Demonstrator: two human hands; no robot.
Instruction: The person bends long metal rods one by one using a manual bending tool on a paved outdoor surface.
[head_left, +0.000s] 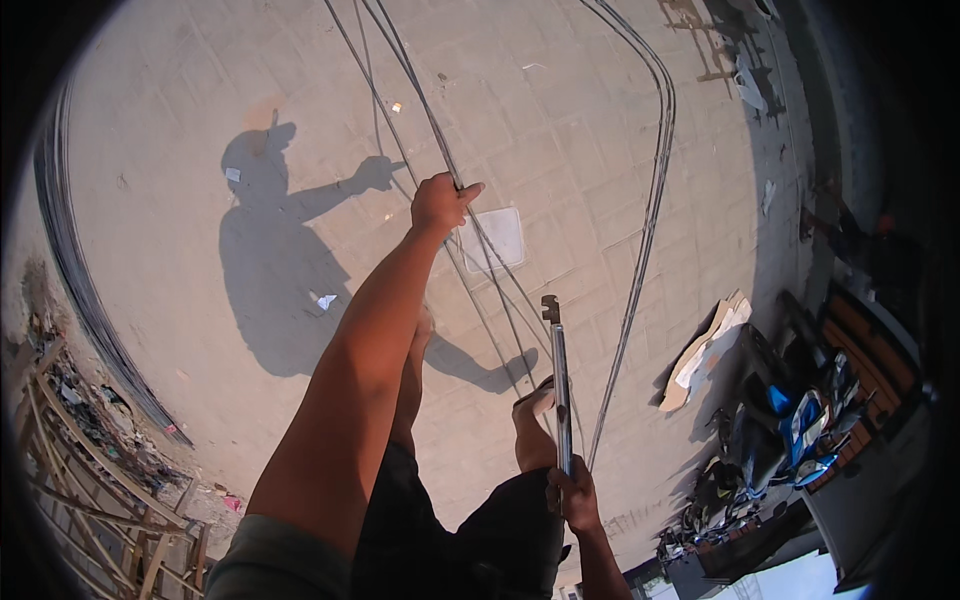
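My left hand (440,203), at the end of an outstretched arm, is wrapped round long thin steel rods (413,75), its thumb pointing right. The rods run from the top edge down past my hand toward my feet, some crossing. Low and to the right, my right hand (575,495) grips a long metal bar (561,390) near its bottom end. That bar stands nearly upright in the picture, and its dark head (550,309) has notches cut in it. Just beyond my left hand a pale square (495,240) lies on the ground beneath the rods.
More rods (655,180) curve down the right side. A dark bundle of long rods (75,250) lies at far left, above a heap of wooden poles (120,520). Parked motorbikes (800,430), a torn board (705,350) and a person (880,250) in shade are at right.
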